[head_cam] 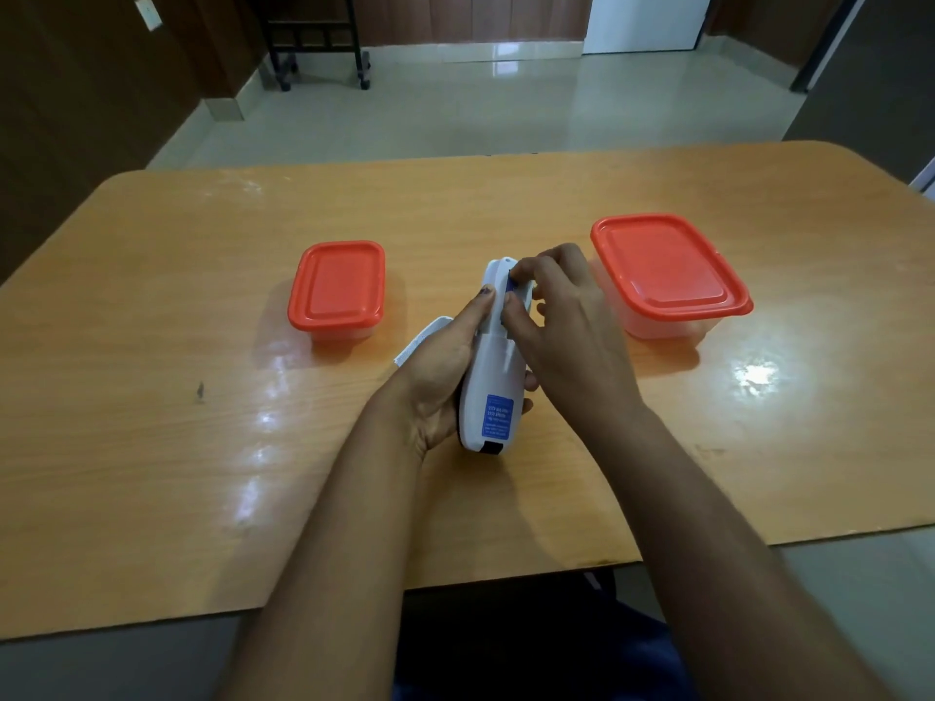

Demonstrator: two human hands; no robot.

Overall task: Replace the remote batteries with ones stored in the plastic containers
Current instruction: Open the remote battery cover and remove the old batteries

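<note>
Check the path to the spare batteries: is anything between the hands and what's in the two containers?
Yes. Both orange lids are on: the small container left of the remote and the large container to its right. Both hands are also busy: left hand holds the remote, right hand works at its battery slot.

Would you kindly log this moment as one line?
left hand holds remote | right hand fingers at battery bay | both containers lidded

We note a glossy orange wood-grain table [152, 296] showing light glare. Beyond it lies pale, reflective tiled floor [455, 108], bounded by dark brown walls [76, 68]. A black wheeled frame [313, 37] and a white panel [642, 20] stand at the far side.
</note>
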